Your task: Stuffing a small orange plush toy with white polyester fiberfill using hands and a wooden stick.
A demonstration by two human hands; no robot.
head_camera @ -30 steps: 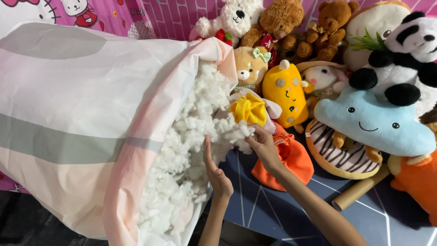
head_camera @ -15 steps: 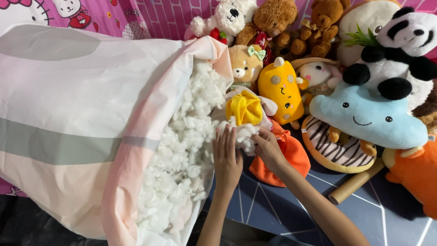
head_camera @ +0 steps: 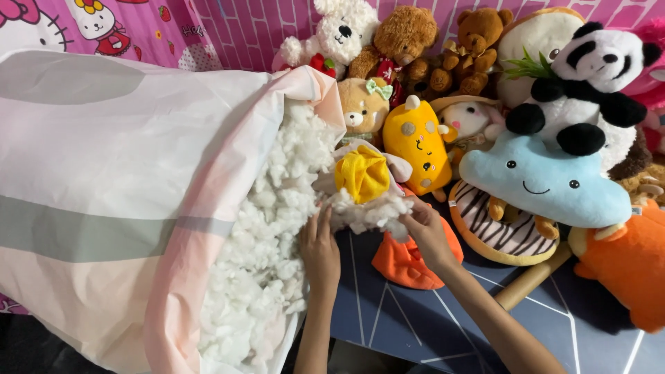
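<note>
left hand now pressed flat against the white stuffing at the mouth of the big pink-and-grey striped bag, fingers together and extended, not clenched on anything. a second ago raised, open and apart from the fluff; since then moved in and laid against it. right hand pinching a loose clump of stuffing just under the limp yellow toy skin, fingertips closed on the fibres; placed much as before, only nudged a little toward the clump. the clump itself touching the yellow skin and still joined to the mass spilling out of the bag, lying between the two hands. judged from that: both hands closed in on the same wad, left one holding back the bulk while the right keeps hold of the portion nearest the toy skin.

under the right wrist, an orange plush piece on the dark blue patterned surface. beyond, well apart from the hands, a yellow plush figure, a blue cloud-shaped plush, a striped doughnut cushion, a panda plush and brown teddy bears against the pink wall.
</note>
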